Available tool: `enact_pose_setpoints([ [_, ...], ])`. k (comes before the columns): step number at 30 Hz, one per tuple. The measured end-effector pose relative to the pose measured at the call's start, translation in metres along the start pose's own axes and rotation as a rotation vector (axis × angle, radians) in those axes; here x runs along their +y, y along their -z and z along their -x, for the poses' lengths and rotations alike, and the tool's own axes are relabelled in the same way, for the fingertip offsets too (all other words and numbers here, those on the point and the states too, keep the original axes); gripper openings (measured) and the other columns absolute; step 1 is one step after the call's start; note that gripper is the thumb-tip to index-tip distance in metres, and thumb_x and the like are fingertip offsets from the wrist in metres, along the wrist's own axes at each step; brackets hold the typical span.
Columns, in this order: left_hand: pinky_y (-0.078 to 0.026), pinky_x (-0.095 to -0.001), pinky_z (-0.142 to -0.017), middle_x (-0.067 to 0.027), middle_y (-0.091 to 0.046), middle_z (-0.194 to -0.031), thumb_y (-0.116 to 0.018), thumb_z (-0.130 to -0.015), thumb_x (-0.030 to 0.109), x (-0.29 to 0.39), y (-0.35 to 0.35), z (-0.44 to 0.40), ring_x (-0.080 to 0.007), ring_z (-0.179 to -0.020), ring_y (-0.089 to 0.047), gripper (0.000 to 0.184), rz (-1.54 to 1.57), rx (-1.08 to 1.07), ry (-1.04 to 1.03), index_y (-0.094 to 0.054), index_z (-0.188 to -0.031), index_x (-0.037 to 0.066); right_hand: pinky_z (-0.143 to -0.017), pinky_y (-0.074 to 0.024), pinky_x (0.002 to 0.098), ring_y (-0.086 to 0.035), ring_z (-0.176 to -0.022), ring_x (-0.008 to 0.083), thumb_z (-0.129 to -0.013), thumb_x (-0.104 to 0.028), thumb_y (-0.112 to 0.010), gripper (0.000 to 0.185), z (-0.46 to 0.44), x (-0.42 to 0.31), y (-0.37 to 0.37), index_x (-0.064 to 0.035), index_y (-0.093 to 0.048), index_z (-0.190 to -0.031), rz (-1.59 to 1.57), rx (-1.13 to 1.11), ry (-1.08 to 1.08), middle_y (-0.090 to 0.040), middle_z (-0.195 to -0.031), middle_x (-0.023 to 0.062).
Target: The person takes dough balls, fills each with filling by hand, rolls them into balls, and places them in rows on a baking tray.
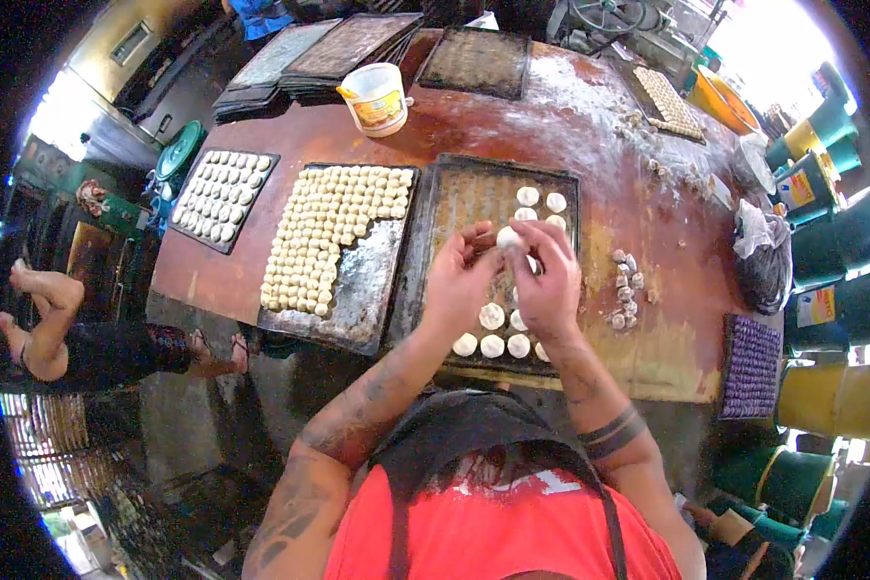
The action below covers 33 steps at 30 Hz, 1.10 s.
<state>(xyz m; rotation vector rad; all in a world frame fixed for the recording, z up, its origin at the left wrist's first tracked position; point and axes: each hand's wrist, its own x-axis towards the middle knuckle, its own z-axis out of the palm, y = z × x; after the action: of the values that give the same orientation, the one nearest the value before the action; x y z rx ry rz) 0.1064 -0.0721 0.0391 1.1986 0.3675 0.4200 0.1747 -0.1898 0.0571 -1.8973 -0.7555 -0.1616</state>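
Apparently, in the head view, shaping a pale dough ball (508, 238) is the step in hand: the right hand (549, 271) pinches it between thumb and fingers, while the left hand (464, 275), half curled, meets it; whether that one grips too, I cannot tell. Beneath both hands lies a dark tray (459, 188) with similar rounds (492, 316). Setting the ball down would seem to call for loosened fingers over a bare patch. Left of the hands, smaller dough pieces (309, 232) fill much of another tray (365, 285) on the counter (677, 261).
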Motion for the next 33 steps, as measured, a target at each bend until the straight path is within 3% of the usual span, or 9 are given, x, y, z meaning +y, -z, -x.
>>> enact_pose_setpoints([
  [2, -0.057, -0.0295, -0.080, -0.0109, -0.065, -0.112, -0.065, -0.092, 0.003, 0.008, 0.013, -0.015, -0.0175, -0.092, -0.067, 0.032, 0.363, -0.012, 0.391, -0.056, -0.122, -0.002, -0.097, -0.0486, 0.0397, -0.062, -0.112, 0.0291, -0.087, -0.006, -0.069, 0.027, 0.004, 0.007, 0.000, -0.0069, -0.071, -0.114, 0.103, -0.091, 0.149, -0.057, -0.136, 0.0124],
  [6, -0.056, -0.0284, -0.078, -0.0089, -0.068, -0.102, -0.069, -0.090, 0.005, 0.024, 0.020, -0.009, -0.0166, -0.087, -0.068, 0.028, 0.210, -0.023, 0.334, -0.061, -0.117, 0.000, -0.098, -0.0478, 0.0420, -0.061, -0.114, 0.0321, -0.077, -0.018, -0.081, 0.051, -0.009, -0.009, 0.013, -0.0102, -0.065, -0.125, 0.162, -0.207, 0.259, -0.062, -0.133, 0.0093],
  [11, -0.053, -0.0323, -0.083, -0.0055, -0.067, -0.105, -0.074, -0.087, 0.012, 0.003, 0.013, -0.001, -0.0181, -0.094, -0.066, 0.026, 0.541, -0.302, 0.454, -0.065, -0.110, 0.004, -0.088, -0.0521, 0.0403, -0.064, -0.103, 0.0288, -0.069, -0.008, -0.083, 0.032, -0.024, 0.005, 0.006, -0.0068, -0.060, -0.091, -0.141, -0.400, 0.379, -0.069, -0.109, 0.0096],
  [14, -0.053, -0.0314, -0.082, -0.0049, -0.067, -0.103, -0.074, -0.088, 0.016, -0.003, 0.015, 0.006, -0.0163, -0.091, -0.065, 0.027, 0.554, -0.286, 0.509, -0.065, -0.111, 0.005, -0.084, -0.0527, 0.0351, -0.065, -0.095, 0.0228, -0.070, -0.007, -0.082, 0.028, -0.001, 0.019, -0.008, -0.0062, -0.060, -0.088, -0.180, -0.179, 0.080, -0.068, -0.101, 0.0095],
  [19, -0.053, -0.0264, -0.071, -0.0047, -0.069, -0.095, -0.071, -0.090, 0.013, -0.016, 0.026, -0.001, -0.0135, -0.082, -0.065, 0.024, 0.293, -0.062, 0.506, -0.066, -0.110, 0.002, -0.086, -0.0529, 0.0311, -0.064, -0.094, 0.0155, -0.077, -0.003, -0.081, 0.055, 0.029, 0.041, -0.020, -0.0060, -0.051, -0.122, -0.157, -0.382, -0.299, -0.064, -0.104, 0.0050],
  [23, -0.051, -0.0356, -0.098, -0.0146, -0.070, -0.114, -0.059, -0.092, 0.009, -0.035, 0.025, 0.011, -0.0240, -0.108, -0.067, 0.037, -0.509, -0.073, 0.107, -0.060, -0.127, -0.002, -0.084, -0.0534, 0.0296, -0.065, -0.095, 0.0135, -0.086, -0.012, -0.075, 0.035, 0.035, 0.078, -0.025, -0.0013, -0.064, -0.117, -0.260, -0.300, -0.521, -0.070, -0.099, 0.0061],
  [26, -0.052, -0.0361, -0.091, -0.0201, -0.066, -0.119, -0.065, -0.083, 0.005, -0.094, 0.054, 0.009, -0.0290, -0.096, -0.067, 0.052, -0.981, -0.100, -0.373, -0.054, -0.134, -0.001, -0.083, -0.0528, 0.0359, -0.066, -0.093, 0.0236, -0.087, -0.020, -0.070, 0.030, 0.037, 0.097, -0.033, -0.0014, -0.068, -0.110, 0.012, -0.347, -0.508, -0.071, -0.095, 0.0120],
  [28, -0.046, -0.0377, -0.101, -0.0227, -0.062, -0.123, -0.065, -0.081, 0.008, -0.090, 0.061, 0.013, -0.0345, -0.110, -0.062, 0.057, -0.732, -0.067, -0.045, -0.052, -0.137, 0.001, -0.083, -0.0528, 0.0473, -0.067, -0.093, 0.0391, -0.086, -0.030, -0.066, 0.035, 0.046, 0.128, -0.052, -0.0024, -0.068, -0.107, 0.124, -0.351, -0.353, -0.071, -0.097, 0.0199],
  [33, -0.045, -0.0350, -0.103, -0.0133, -0.063, -0.125, -0.064, -0.085, 0.002, -0.059, 0.083, 0.023, -0.0248, -0.117, -0.059, 0.048, -0.736, -0.013, 0.093, -0.055, -0.131, 0.002, -0.105, -0.0375, 0.0486, -0.046, -0.124, 0.0388, -0.088, -0.021, -0.061, 0.049, 0.052, 0.091, -0.053, -0.0004, -0.055, -0.133, 0.630, -0.591, -0.118, -0.047, -0.142, 0.0223],
])
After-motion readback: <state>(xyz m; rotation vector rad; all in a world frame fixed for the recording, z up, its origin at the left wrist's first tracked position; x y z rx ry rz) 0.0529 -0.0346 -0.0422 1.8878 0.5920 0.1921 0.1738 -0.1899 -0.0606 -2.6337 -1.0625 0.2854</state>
